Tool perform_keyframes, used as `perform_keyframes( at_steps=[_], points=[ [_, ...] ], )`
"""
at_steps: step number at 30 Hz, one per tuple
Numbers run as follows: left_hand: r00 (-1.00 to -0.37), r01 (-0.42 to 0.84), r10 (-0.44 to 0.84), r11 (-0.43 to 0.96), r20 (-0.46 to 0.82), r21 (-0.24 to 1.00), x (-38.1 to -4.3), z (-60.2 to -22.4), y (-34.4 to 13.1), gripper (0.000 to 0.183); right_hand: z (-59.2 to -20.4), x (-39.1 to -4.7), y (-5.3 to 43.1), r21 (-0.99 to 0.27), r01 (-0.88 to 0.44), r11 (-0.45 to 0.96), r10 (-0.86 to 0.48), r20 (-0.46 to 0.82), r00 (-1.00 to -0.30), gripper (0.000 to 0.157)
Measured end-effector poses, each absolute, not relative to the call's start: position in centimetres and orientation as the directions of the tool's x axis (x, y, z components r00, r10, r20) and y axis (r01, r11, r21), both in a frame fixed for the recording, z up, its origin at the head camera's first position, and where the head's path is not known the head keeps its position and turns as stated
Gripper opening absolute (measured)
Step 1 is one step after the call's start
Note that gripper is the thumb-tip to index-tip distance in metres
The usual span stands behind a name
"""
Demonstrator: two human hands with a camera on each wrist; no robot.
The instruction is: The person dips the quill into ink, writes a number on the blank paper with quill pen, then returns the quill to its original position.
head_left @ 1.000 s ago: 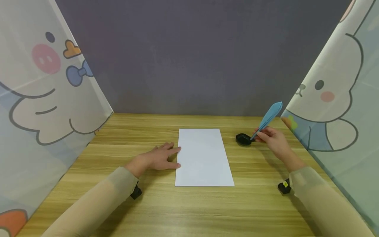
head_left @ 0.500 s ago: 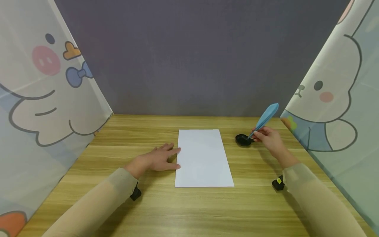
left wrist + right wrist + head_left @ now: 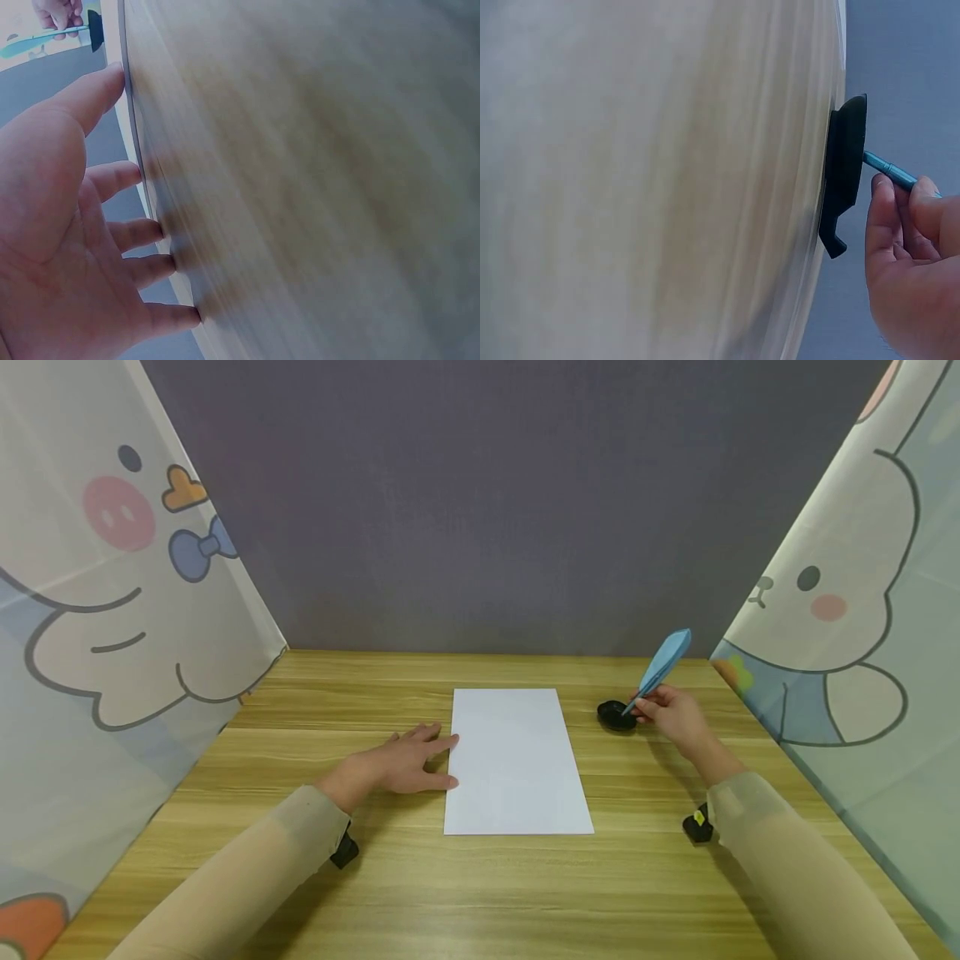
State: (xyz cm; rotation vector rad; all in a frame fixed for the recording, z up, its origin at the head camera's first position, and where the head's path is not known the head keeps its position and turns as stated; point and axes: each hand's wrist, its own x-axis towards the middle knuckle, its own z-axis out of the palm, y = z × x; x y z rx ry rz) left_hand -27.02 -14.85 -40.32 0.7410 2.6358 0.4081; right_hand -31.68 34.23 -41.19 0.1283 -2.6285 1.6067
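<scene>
A blue feather quill pen [image 3: 664, 662] [image 3: 891, 172] is pinched between the thumb and fingers of my right hand [image 3: 678, 723] [image 3: 915, 262]. Its feather end leans up and to the right. In both views the pen's lower end points into a small black dish [image 3: 613, 716] [image 3: 847, 150]; whether the tip touches the inside cannot be seen. My left hand [image 3: 405, 762] [image 3: 60, 217] lies with spread fingers at the left edge of a white sheet of paper [image 3: 517, 760]. Its thumb and index fingertips rest on that edge.
The wood-grain table [image 3: 480, 893] ends at a dark grey wall [image 3: 510, 510] behind. Cartoon-printed curtains stand on the left [image 3: 150, 635] and right [image 3: 847, 702]. The dish sits a little to the right of the paper.
My right hand has shifted a little left with the quill pen, and the feather has come lower and left. My left hand and the paper have stayed in place.
</scene>
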Motion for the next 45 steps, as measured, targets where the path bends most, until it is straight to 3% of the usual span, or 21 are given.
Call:
perform_keyframes(
  at_steps=[21,31,45],
  points=[
    [-0.794,0.437,0.543,0.823,-0.275,0.364,-26.9,-40.4,-14.8,0.086,-40.7,-31.0,33.5,-0.884,-0.133,0.449,-0.038,0.130,-0.991,0.042],
    [-0.793,0.441,0.547,0.819,-0.267,0.367,-27.0,-40.4,-14.9,0.087,-39.6,-30.6,30.5,-0.924,-0.183,0.336,-0.082,0.165,-0.983,0.041],
    [-0.791,0.441,0.549,0.817,-0.271,0.371,-27.1,-40.5,-15.0,0.087,-39.3,-31.8,26.0,-0.936,-0.161,0.313,-0.106,0.134,-0.985,0.036]
  ],
)
